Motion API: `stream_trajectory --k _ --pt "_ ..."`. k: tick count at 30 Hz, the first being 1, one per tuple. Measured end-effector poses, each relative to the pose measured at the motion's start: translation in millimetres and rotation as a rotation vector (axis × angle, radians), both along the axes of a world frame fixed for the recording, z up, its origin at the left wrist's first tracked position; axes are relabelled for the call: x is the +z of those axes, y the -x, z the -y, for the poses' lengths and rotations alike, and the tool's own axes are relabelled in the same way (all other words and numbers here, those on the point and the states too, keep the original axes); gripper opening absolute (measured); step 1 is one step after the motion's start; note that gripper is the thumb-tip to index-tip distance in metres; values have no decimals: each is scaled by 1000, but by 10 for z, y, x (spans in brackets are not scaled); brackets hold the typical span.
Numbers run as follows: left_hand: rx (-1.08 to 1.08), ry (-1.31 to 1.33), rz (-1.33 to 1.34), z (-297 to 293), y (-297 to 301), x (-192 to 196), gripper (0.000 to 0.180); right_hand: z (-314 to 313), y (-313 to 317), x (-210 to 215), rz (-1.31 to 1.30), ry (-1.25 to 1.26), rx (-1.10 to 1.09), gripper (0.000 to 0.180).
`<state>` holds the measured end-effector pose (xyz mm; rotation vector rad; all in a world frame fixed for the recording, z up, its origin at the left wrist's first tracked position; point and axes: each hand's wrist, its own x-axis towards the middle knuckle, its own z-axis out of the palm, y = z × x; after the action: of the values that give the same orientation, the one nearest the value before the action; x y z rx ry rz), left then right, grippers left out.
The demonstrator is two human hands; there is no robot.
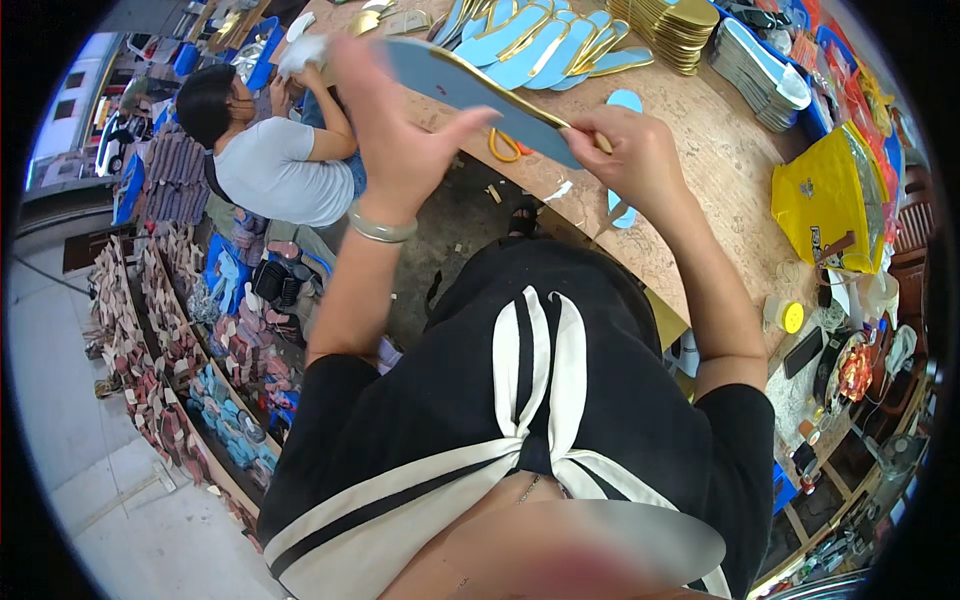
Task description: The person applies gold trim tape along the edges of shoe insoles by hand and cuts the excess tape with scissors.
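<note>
A long insole [480,95], light blue-grey with a gold edge, is held up over the near edge of the table. Its right end is gripped by my right hand [635,160], fingers closed. A slim tan stick-like piece [603,142] also shows at those fingers; its kind is unclear. My left hand [395,140] is beside the insole's left part, blurred by motion, thumb stretched out and fingers pointing up. Whether it touches the insole I cannot tell. Beneath my right hand another light-blue insole [625,101] lies on the table, partly hidden.
Across the wooden table [720,190] lie fanned blue insoles [560,45] and a gold stack [665,30]. Orange-yellow handles [503,147] rest at its near edge. A yellow bag [830,200] stands right. A co-worker [280,160] sits left, near piled shoe parts [150,340].
</note>
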<state>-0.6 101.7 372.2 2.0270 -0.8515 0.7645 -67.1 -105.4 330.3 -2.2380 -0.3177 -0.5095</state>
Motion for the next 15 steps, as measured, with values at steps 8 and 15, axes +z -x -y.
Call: stream_trajectory --k 8,15 --pt "-427 -826 -648 192 -230 -90 27 24 -308 214 -263 -241 199 19" --pt "-588 -402 -1111 342 74 111 29 399 -170 412 -340 -723 313 23"
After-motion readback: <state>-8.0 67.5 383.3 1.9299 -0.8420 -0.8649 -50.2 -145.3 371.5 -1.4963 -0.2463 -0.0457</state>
